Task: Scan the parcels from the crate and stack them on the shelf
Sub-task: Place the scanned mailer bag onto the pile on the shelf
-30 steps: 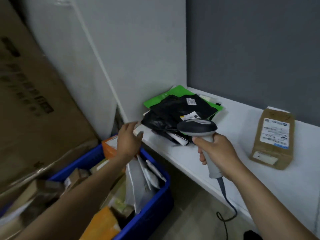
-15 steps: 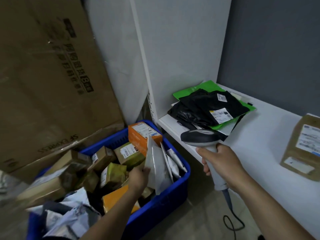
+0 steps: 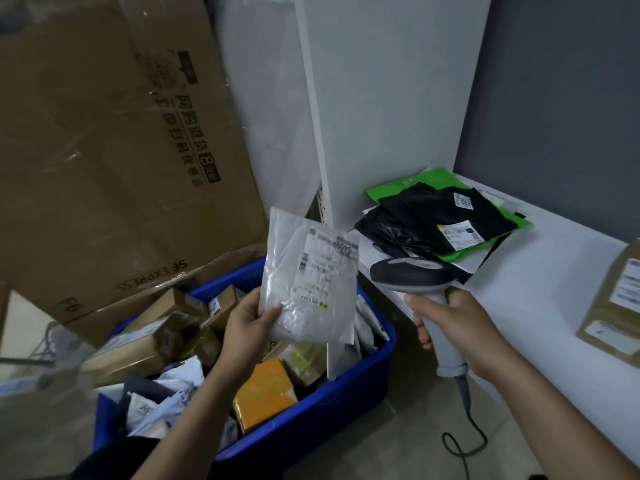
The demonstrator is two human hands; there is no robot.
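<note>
My left hand (image 3: 250, 323) grips the lower left corner of a white poly mailer (image 3: 310, 277) and holds it upright above the blue crate (image 3: 332, 407), label side towards me. My right hand (image 3: 453, 327) holds a grey barcode scanner (image 3: 414, 271) by its handle, its head just right of the mailer. The crate is full of several boxes and bags, among them an orange box (image 3: 265, 393). On the white shelf (image 3: 540, 271) lies a pile of black and green mailers (image 3: 446, 216).
A brown padded parcel (image 3: 616, 306) lies at the shelf's right edge. A large cardboard box (image 3: 114, 150) leans behind the crate. A white upright panel (image 3: 381, 98) bounds the shelf's left side. The scanner's cable (image 3: 467, 434) hangs to the floor.
My left hand went from the shelf edge down into the crate, took the white mailer and lifted it up beside the scanner. My view swung left.
</note>
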